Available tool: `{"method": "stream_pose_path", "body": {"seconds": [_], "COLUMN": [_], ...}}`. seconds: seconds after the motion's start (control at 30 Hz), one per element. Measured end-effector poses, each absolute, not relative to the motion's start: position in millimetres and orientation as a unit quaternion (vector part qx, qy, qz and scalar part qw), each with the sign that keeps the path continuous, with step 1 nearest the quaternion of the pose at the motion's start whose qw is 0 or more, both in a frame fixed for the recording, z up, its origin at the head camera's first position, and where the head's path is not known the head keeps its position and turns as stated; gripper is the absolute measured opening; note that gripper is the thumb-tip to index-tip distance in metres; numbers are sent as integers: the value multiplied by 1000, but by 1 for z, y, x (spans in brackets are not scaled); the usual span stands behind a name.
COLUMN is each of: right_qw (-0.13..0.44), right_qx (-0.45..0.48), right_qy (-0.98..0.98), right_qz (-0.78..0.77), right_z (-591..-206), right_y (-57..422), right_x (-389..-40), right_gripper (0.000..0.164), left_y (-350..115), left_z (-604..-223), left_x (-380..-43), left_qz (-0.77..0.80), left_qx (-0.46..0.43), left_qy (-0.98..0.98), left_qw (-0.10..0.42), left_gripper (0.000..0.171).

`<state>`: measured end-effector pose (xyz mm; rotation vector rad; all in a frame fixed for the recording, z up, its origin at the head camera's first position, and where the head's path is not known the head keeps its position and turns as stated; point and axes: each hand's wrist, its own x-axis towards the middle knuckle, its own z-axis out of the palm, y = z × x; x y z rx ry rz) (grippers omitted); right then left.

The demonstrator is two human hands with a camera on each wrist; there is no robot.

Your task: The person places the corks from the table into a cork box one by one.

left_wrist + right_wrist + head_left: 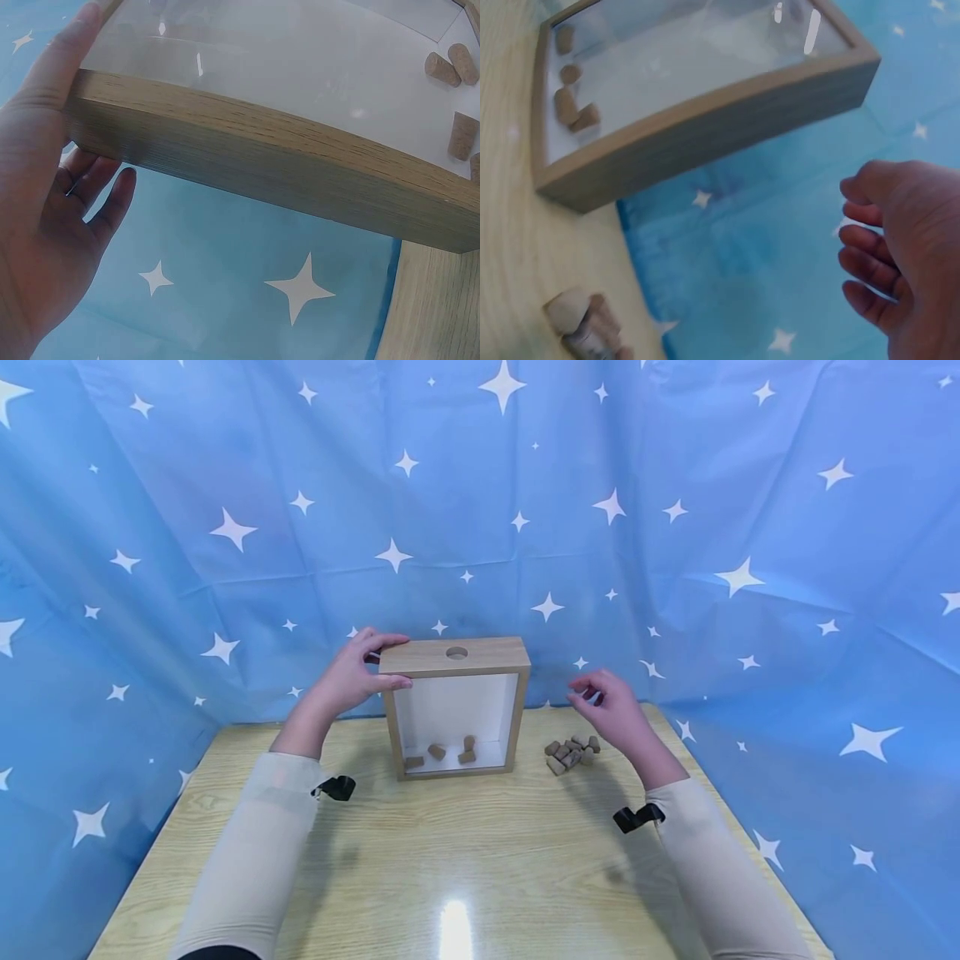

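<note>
A wooden shadow box with a round hole in its top stands upright on the table. Several corks lie inside, behind its clear front. My left hand grips the box's upper left corner, thumb on the front and fingers behind; the left wrist view shows the same hold. Right of the box, above a pile of loose corks, hovers my right hand. Its fingers are loosely curled, and no cork shows between them in the right wrist view. Both box and pile are apart from that hand.
The pale wooden table extends toward me, with its back edge just behind the box. A blue curtain with white stars hangs behind and along both sides. Black straps hang at both wrists.
</note>
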<state>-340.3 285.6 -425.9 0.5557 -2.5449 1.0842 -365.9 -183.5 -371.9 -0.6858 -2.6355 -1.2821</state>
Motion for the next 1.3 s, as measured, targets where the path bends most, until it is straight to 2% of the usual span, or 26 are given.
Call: {"method": "stream_pose_path", "body": {"seconds": [0.3, 0.67, 1.07, 1.3], "right_qw": [156, 119, 75, 89], "right_qx": [162, 130, 108, 105], "right_qy": [-906, -922, -930, -938], "right_qz": [359, 344, 343, 317], "right_z": [-464, -504, -542, -557], "right_y": [313, 340, 339, 338], "right_x": [-337, -340, -336, -337], "right_gripper": [21, 27, 37, 39], "left_y": [-184, -184, -184, -184], "left_z": [-372, -370, -371, -371], "left_x": [-366, -364, -365, -366], "left_qz": [-419, -421, -421, -423], "left_qx": [-226, -226, -226, -228], "left_qy": [-877, -876, -876, -875], "left_qw": [66, 63, 66, 64], "left_gripper": [75, 79, 76, 76]}}
